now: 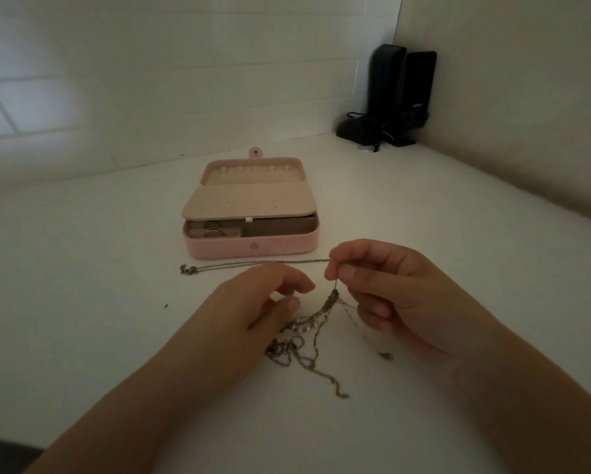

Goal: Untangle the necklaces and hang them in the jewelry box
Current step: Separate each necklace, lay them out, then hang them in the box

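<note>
**Chains lifted at the knot**

On the white table [82,251] the pink jewelry box [251,213] sits open. Nearer, the right hand [386,289] pinches the tangled necklaces [307,336] by their top, lifting them; the left hand [253,302] curls its fingers around strands beside it.

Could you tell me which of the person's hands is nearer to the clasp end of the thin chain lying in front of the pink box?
Left. The left hand is just right of the clasp end, below the stretched chain; the right hand pinches the chain's far end.
</note>
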{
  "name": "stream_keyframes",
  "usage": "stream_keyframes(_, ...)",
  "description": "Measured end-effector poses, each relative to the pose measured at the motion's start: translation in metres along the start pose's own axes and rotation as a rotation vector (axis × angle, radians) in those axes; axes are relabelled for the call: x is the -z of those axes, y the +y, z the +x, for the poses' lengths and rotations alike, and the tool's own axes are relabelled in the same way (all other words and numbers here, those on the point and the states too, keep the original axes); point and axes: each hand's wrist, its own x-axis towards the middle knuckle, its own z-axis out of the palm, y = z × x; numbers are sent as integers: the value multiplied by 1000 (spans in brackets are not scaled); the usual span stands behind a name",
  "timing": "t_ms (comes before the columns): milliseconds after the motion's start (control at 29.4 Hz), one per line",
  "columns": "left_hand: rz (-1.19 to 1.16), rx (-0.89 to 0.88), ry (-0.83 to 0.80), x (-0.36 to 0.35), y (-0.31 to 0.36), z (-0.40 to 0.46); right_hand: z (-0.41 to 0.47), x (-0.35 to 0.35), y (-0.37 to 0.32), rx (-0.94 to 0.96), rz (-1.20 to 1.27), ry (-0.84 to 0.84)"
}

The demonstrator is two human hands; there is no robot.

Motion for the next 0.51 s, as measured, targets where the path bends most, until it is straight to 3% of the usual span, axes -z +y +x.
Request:
stream_keyframes(204,146,-111,-130,-5,-5,3,0,1,0,58,45,-50)
stream_keyframes(510,-118,174,155,4,7,2,2,3,0,21,-6,118)
